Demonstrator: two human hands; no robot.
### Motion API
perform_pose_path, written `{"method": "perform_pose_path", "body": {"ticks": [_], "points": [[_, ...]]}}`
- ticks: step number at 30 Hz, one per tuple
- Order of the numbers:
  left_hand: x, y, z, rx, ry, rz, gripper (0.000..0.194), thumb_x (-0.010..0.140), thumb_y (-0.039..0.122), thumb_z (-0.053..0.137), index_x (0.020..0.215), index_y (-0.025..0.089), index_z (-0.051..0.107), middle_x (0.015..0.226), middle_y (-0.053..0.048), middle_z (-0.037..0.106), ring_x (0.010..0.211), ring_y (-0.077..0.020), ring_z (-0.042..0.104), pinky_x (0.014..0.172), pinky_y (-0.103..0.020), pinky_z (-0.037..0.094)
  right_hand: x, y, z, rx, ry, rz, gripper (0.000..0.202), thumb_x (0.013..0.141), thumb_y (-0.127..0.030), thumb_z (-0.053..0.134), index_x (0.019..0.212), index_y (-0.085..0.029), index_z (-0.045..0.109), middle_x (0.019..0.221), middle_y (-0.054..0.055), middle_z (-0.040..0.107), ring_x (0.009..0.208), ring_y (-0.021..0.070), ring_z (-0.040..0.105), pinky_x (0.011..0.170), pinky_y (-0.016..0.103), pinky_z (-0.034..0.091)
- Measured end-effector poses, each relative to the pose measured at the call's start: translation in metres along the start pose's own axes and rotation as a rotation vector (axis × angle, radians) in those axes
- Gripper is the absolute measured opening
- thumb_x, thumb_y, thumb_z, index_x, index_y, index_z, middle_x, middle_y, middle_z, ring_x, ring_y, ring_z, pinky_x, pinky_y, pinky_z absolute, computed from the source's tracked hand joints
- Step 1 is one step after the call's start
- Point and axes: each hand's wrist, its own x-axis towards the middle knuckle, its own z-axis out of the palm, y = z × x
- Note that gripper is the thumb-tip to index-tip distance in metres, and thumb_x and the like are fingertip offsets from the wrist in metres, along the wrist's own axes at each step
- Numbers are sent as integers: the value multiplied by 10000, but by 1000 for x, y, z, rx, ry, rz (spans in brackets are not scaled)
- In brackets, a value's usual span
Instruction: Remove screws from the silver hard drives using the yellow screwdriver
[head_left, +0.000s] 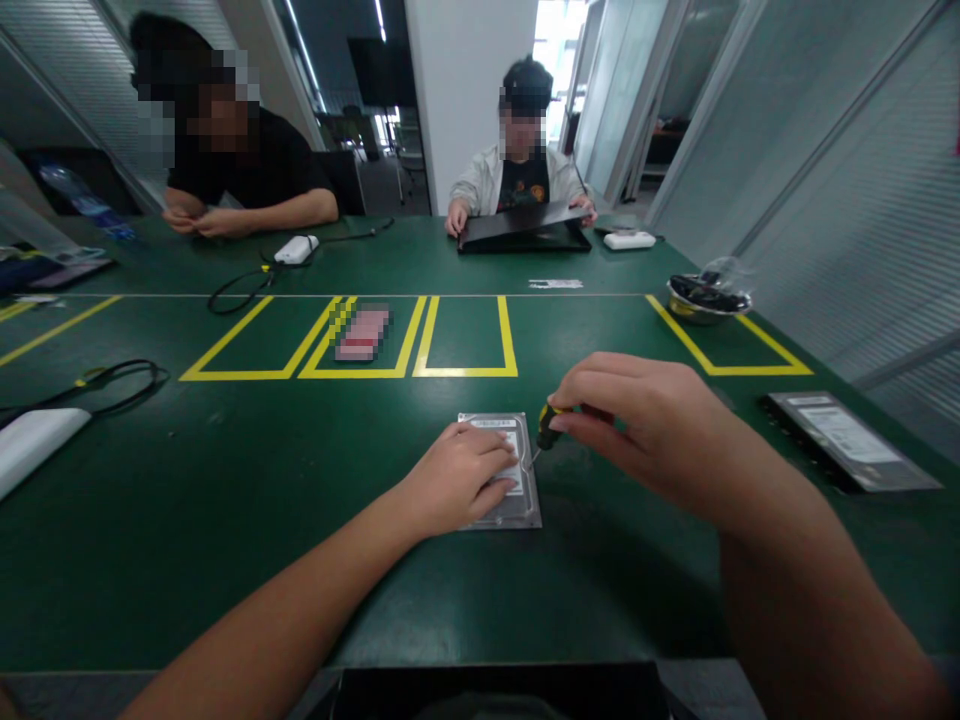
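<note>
A silver hard drive (531,505) with a white label lies flat on the green table in front of me. My left hand (461,475) rests across its left and middle part, fingers spread over the label and covering much of it. In my right hand (637,415) is a small screwdriver (549,425) with a black and yellow handle, pinched between thumb and fingers. Its thin shaft slants down to the drive's right edge; whether the tip sits in a screw is too small to tell.
To the right lies another hard drive (840,430). A metal bowl (709,305) of dark items stands behind it. Yellow tape (465,372) marks boxes on the table (300,560); a pink item (364,333) lies in one. White power strips (37,440) and cables are leftward. Two people sit opposite, one holding a dark panel (525,225).
</note>
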Motion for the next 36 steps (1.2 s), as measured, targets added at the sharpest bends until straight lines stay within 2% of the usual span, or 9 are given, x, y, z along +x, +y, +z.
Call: {"method": "perform_pose_path", "body": {"ticks": [2,5,12,16,22,29,36], "points": [[0,0,0,-1,0,-3,256,948,335,542,1136,205,657,1173,-61,689,1122,-242,612,974,-430,412,5,-3,-6,-44,-53,19,123,917,-190,570,812,-172,631,806,21,612,722,138,548,643,265,388],[0,0,-1,1,-2,-6,258,947,336,545,1143,208,653,1183,-58,686,1127,-241,610,972,-429,409,11,-4,-11,-70,-111,9,73,880,-151,585,842,-178,641,772,6,614,680,134,528,620,265,351],[-1,0,-1,8,-13,-8,267,951,343,537,1153,210,650,1200,-60,680,1137,-245,603,976,-430,407,13,-4,-17,26,-222,-78,194,911,-115,496,898,-170,681,875,42,671,794,156,595,701,272,401],[-1,-1,0,7,-6,-5,268,951,342,536,1153,208,652,1199,-68,681,1133,-247,606,984,-431,403,12,0,-18,73,-215,-82,172,931,-161,506,927,-187,676,943,49,649,818,151,584,705,263,413],[-1,-1,0,2,-7,-3,269,948,336,542,1156,204,648,1192,-65,681,1135,-243,606,985,-429,406,14,1,-16,49,-198,-30,153,923,-151,520,856,-182,654,880,34,604,757,138,537,666,257,386],[-1,-2,2,2,-10,0,276,953,336,529,1168,204,642,1186,-77,679,1135,-251,606,984,-438,408,11,8,-15,4,-175,-37,130,928,-200,535,915,-183,663,884,36,620,780,151,551,689,268,388],[-1,-1,0,8,-7,-7,272,950,331,536,1163,202,644,1173,-63,682,1135,-234,609,997,-431,410,13,6,-17,-20,-200,0,150,921,-163,523,941,-172,671,907,57,636,799,164,558,708,286,403]]}}
